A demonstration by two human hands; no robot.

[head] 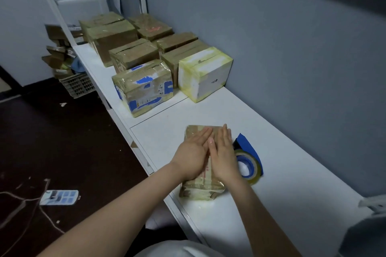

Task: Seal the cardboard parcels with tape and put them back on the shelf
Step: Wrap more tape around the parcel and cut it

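A small taped cardboard parcel [200, 191] lies on the white shelf top [282, 173] in front of me. My left hand [192, 153] and my right hand [222, 153] both press flat on its top, fingers straight and side by side. A blue tape dispenser [248, 162] with a roll of clear tape stands on the shelf just right of the parcel, touching my right hand's edge.
Several taped parcels sit further along the shelf, among them a blue-marked box [144, 87] and a white box [205, 73]. The grey wall [292, 58] runs along the right. A crate of cardboard [77, 85] and a power strip [59, 197] lie on the dark floor.
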